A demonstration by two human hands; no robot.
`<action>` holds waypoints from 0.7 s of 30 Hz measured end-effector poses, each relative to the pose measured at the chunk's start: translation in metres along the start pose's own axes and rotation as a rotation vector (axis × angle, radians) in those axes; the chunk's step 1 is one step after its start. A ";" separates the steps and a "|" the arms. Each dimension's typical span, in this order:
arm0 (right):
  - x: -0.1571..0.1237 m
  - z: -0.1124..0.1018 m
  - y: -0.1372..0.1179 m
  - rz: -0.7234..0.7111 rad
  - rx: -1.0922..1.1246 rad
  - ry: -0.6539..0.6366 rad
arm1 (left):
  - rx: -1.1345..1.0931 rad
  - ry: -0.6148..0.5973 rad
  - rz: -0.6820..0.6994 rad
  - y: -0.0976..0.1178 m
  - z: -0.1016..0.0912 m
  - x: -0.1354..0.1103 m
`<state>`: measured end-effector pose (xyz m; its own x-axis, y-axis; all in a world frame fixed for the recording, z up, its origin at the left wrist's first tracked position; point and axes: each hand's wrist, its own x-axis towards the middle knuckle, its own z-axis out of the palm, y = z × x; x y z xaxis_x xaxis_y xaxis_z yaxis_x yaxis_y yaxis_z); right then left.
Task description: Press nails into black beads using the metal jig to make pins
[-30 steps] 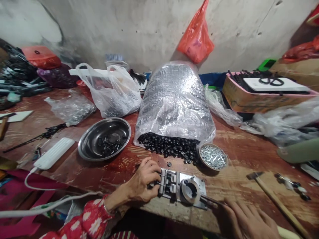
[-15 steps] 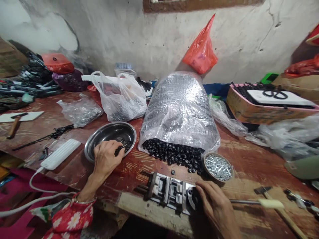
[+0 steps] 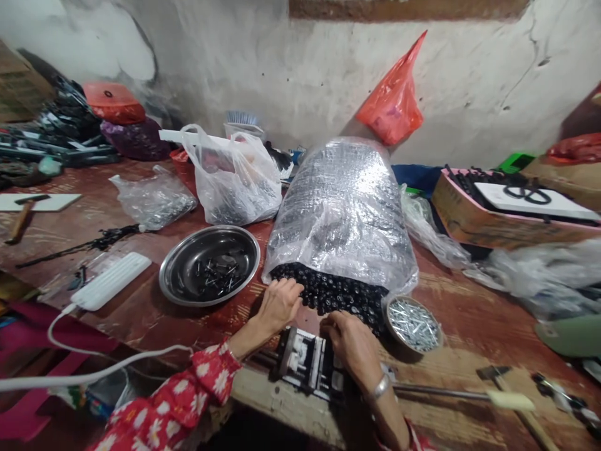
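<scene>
My left hand [image 3: 280, 304] rests at the near edge of a pile of small black round parts [image 3: 334, 294], fingers curled down onto them. These parts spill from a big clear plastic bag [image 3: 342, 210]. My right hand [image 3: 350, 346] lies curled on a small metal press fixture [image 3: 305, 364] at the table's front edge, fingertips close to the black parts. What either hand holds is hidden under the fingers. A long lever [image 3: 451, 394] with a pale grip sticks out of the fixture to the right.
A steel bowl [image 3: 210, 265] with small dark pieces sits left of the pile. A round tin of silver pins [image 3: 413, 322] stands to the right. A white power strip [image 3: 111, 289], plastic bags [image 3: 235, 181], a hammer [image 3: 516, 394] and a cardboard box [image 3: 507, 210] crowd the wooden table [image 3: 469, 294].
My left hand left the steel bowl and moved right to the black parts. My right hand moved left from the fixture's round end onto its middle.
</scene>
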<state>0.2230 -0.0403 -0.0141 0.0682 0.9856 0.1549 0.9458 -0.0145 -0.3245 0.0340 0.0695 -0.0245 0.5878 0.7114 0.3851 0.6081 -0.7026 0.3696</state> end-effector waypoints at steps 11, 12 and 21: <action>-0.051 -0.022 -0.003 0.002 0.219 0.261 | -0.516 -0.041 -0.146 0.011 -0.041 -0.033; -0.059 -0.024 -0.006 -0.024 0.239 0.276 | -0.572 -0.053 -0.136 0.016 -0.045 -0.039; -0.107 -0.013 -0.027 -0.041 0.225 0.208 | -0.434 0.001 0.113 0.040 -0.034 -0.082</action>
<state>0.1940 -0.1472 -0.0099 0.1172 0.9286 0.3520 0.8565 0.0849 -0.5091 -0.0088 -0.0176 -0.0126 0.6369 0.6300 0.4444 0.2600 -0.7182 0.6455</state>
